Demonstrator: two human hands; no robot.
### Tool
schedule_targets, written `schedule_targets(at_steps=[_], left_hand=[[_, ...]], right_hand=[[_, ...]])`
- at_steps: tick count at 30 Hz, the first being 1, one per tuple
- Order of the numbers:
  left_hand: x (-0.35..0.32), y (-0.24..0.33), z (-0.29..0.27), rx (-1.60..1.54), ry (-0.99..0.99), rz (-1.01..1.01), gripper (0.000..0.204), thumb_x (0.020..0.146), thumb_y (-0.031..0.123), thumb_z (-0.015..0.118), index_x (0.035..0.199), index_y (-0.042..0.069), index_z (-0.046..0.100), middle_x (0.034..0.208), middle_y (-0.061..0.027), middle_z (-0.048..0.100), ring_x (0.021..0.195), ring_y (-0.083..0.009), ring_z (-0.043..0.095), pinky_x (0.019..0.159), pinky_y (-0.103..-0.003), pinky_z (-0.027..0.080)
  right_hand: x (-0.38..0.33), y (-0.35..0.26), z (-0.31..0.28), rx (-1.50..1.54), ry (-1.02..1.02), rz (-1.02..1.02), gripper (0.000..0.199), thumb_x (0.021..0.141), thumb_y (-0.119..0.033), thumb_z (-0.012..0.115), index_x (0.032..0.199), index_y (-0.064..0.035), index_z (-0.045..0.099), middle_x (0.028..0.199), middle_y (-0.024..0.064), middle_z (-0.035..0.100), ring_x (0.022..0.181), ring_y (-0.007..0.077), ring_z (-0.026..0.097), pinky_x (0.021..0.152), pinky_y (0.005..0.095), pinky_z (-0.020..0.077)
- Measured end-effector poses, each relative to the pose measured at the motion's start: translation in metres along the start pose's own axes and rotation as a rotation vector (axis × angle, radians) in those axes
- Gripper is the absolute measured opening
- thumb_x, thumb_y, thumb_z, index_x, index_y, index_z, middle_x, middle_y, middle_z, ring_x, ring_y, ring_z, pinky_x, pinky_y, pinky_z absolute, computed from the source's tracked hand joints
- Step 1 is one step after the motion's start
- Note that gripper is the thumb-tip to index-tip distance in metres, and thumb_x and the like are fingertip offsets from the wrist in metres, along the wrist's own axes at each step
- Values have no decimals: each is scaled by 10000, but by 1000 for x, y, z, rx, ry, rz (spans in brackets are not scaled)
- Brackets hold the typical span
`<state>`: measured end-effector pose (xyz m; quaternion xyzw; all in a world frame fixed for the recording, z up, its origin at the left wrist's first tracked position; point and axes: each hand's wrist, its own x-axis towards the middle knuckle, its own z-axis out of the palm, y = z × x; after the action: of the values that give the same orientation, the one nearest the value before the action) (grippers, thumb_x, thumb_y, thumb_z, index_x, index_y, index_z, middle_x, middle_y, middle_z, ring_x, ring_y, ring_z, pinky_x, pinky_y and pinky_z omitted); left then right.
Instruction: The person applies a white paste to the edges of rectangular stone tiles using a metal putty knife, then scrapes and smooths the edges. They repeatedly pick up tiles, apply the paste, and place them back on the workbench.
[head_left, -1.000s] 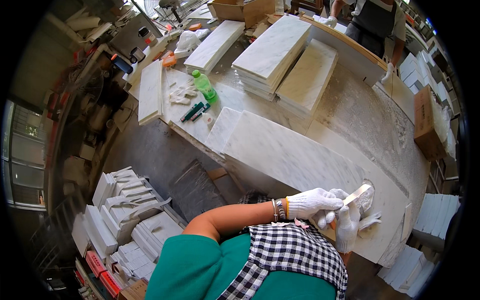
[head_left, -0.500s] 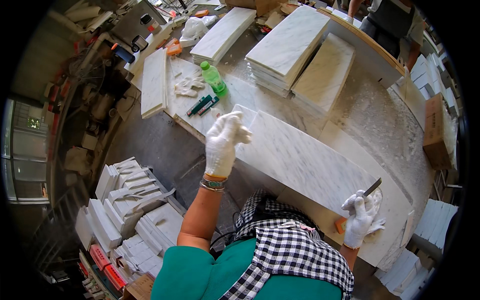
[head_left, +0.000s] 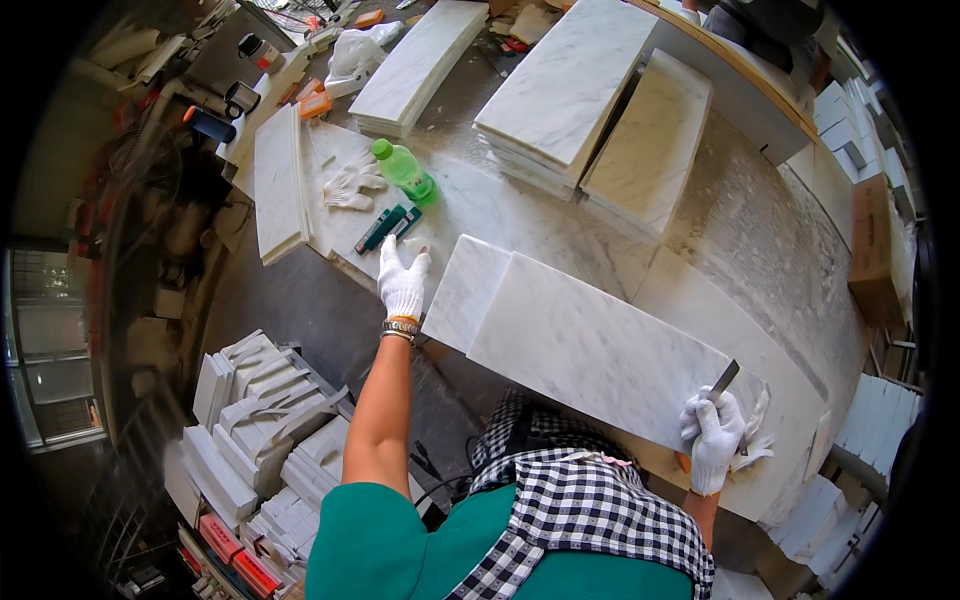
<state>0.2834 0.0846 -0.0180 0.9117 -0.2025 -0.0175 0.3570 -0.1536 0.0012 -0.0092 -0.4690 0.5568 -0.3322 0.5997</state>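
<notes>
Open room stretches between the left hand (head_left: 403, 284) and the right hand (head_left: 716, 430) above a flat marble slab (head_left: 600, 345); dark green boxes (head_left: 386, 229) and a green bottle (head_left: 406, 172) block the way just beyond the left, while a white glove (head_left: 756, 450) crowds the right's outer side.

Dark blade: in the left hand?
No, the right hand grips the dark blade, well apart from the left hand.

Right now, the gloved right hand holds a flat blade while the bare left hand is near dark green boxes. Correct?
The left hand isn't bare: the head view shows it white-gloved, near dark green boxes. The gloved right hand does hold a flat blade.
</notes>
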Motion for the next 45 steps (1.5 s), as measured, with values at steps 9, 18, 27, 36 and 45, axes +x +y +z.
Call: schedule_targets(at_steps=[9,18,27,36,45], left_hand=[[40,5,24,-683,-215,-116,358,968,128,684,1289,-10,608,1135,-78,692,993,-151,663,897,-305,541],[25,20,27,-774,-322,99,369,973,137,659,1316,14,598,1184,-70,639,1021,-135,611,894,-297,539],[-72,74,37,-958,-489,93,431,1008,147,649,1394,-21,554,1150,-54,617,972,-139,605,872,-290,532],[-177,91,64,-805,-537,243,356,1037,247,648,1260,-29,612,1123,-69,650,1037,-154,596,918,-303,505],[-190,106,59,-634,-523,249,116,986,72,651,1074,-2,633,1087,-56,669,1017,-134,594,944,-286,480]], right_hand=[[-6,3,2,16,92,-46,94,959,-32,636,1033,18,665,801,94,701,570,117,615,513,226,471],[-10,11,0,-10,90,-77,132,950,4,636,1079,16,656,803,85,699,594,98,612,510,220,466],[-27,2,-36,147,72,9,102,964,-46,669,1037,23,688,817,80,706,672,128,656,609,254,537],[-53,69,-194,-422,816,-252,165,907,-141,767,928,19,728,1069,132,677,968,209,652,809,337,536],[0,105,-192,-754,746,-277,133,822,-95,795,920,-29,734,1064,183,700,1021,338,687,896,407,554]])
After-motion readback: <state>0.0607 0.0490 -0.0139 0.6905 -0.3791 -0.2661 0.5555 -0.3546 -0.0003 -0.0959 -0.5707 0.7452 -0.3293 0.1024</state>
